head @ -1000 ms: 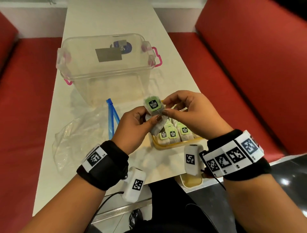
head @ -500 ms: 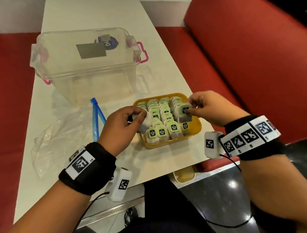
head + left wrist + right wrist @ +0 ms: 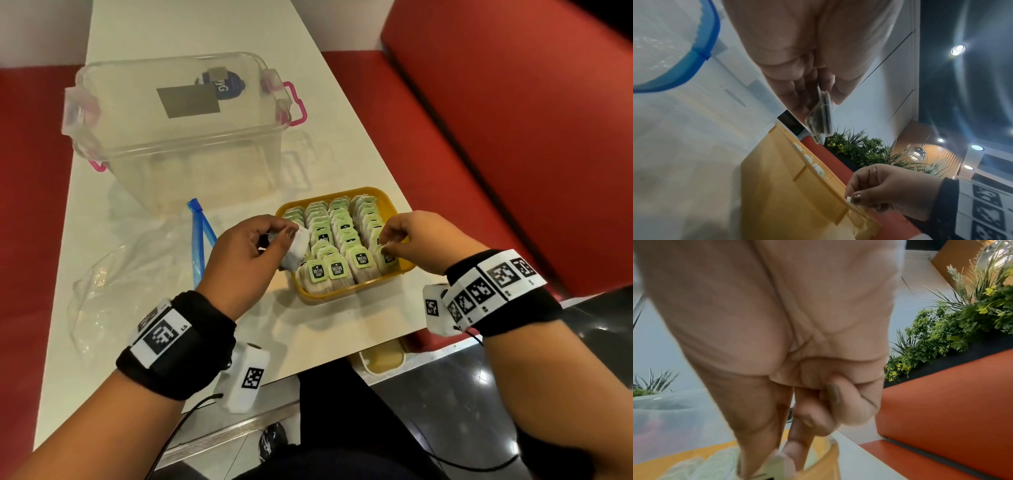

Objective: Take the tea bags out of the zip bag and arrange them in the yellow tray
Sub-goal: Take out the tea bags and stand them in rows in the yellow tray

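Over the rounded yellow tray point(image 3: 404, 270), each hand pinches a papery tea bag: left hand point(image 3: 245, 253), right hand point(image 3: 419, 241).

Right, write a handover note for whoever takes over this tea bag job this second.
Left hand: grips one or more loose tea bags just above the tray's left edge; the count is unclear.
Right hand: fingers pinch a tea bag at the near right corner of the yellow tray, seating it in its row.
Done: the tray on the table holds four nearly full rows of standing bags.
The zip bag lies flat left of the tray and looks empty.
Left: seat the right hand's bag, then place what the left hand holds.
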